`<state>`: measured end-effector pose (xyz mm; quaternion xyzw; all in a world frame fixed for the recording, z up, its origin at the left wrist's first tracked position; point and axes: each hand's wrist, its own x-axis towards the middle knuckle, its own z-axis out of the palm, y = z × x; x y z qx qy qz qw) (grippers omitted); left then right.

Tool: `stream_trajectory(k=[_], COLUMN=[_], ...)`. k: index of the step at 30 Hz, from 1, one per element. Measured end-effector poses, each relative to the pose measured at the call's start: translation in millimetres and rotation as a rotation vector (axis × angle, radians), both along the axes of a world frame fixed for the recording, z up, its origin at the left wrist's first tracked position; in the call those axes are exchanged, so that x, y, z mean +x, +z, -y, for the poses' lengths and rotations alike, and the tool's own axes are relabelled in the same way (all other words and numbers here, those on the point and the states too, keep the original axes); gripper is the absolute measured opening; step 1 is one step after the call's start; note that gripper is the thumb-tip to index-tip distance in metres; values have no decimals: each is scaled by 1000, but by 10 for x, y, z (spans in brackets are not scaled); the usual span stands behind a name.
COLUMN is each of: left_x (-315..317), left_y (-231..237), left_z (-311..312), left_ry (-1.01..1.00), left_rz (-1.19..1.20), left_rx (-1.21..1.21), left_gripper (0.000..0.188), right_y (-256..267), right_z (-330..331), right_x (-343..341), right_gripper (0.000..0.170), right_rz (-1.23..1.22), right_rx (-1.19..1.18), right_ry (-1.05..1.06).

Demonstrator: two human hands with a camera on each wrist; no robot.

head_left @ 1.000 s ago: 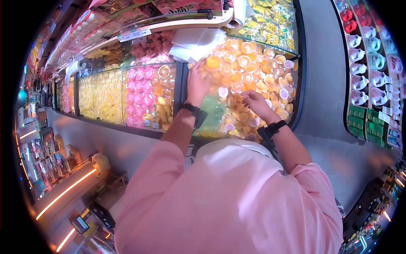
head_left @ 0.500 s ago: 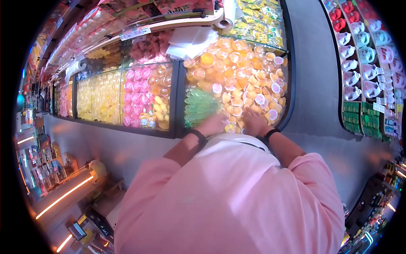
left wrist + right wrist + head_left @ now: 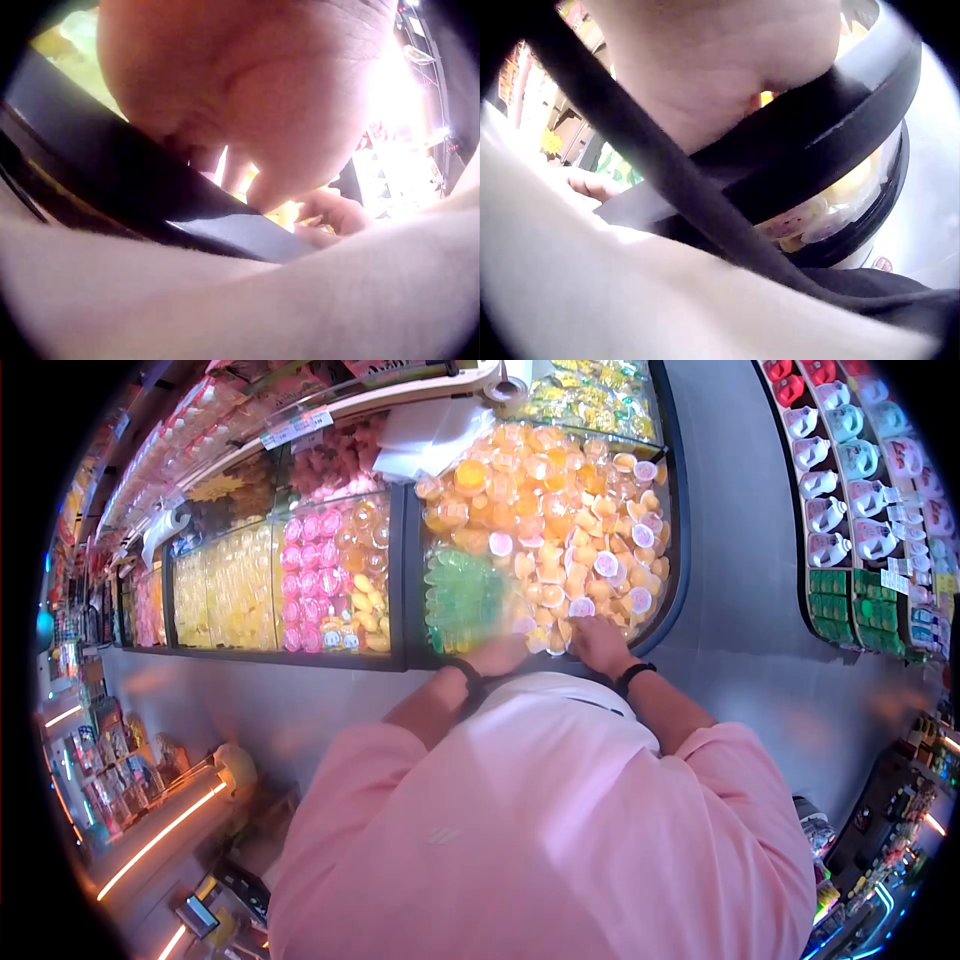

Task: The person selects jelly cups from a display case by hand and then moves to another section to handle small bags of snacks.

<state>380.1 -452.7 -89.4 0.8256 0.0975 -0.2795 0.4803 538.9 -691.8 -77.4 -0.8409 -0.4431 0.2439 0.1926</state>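
Note:
In the head view, my left hand (image 3: pixel 497 654) is blurred over the front edge of the display bin (image 3: pixel 400 580), beside the green jelly cups (image 3: pixel 460 600). A short way to its right, my right hand (image 3: pixel 600 644) reaches over the same edge, fingers down among orange jelly cups (image 3: pixel 550 595) with white and pink lids. Both wrist views show the palm side of each hand close above the bin's black rim (image 3: pixel 150 180). The fingertips are mostly hidden behind the rim, so I cannot tell whether either hand holds a cup.
Clear plastic bags (image 3: pixel 430 445) lie at the bin's back left, below a bag roll (image 3: pixel 507 390). Yellow-wrapped sweets (image 3: pixel 590 400) fill the section behind. Pink jelly cups (image 3: pixel 310 570) sit in the bin to the left. Shelves of bottles (image 3: pixel 830 510) stand right across the aisle.
My left hand has come from the bin's back left, near the bags, to the front edge. My right hand has also drawn back from the middle to the front. The head view has shifted slightly.

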Motion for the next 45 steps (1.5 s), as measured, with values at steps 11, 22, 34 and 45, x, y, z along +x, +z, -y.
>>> stream_trajectory(k=[11,22,34,45], left_x=[429,1968,1973,35], left_y=[357,649,541,1073], left_z=[69,-1490,-1947,-1436], left_ry=[375,650,645,1346], left_rz=[396,785,610,340], left_rx=[106,680,111,-1221], left_gripper=[20,57,57,51], right_y=[291,362,166,195], right_z=[131,638,610,608], right_x=[79,87,32,211], right_gripper=[42,52,58,26], right_rz=[28,128,198,138], right_rx=[177,9,7,198], right_ry=[-15,-185,-275,-252])
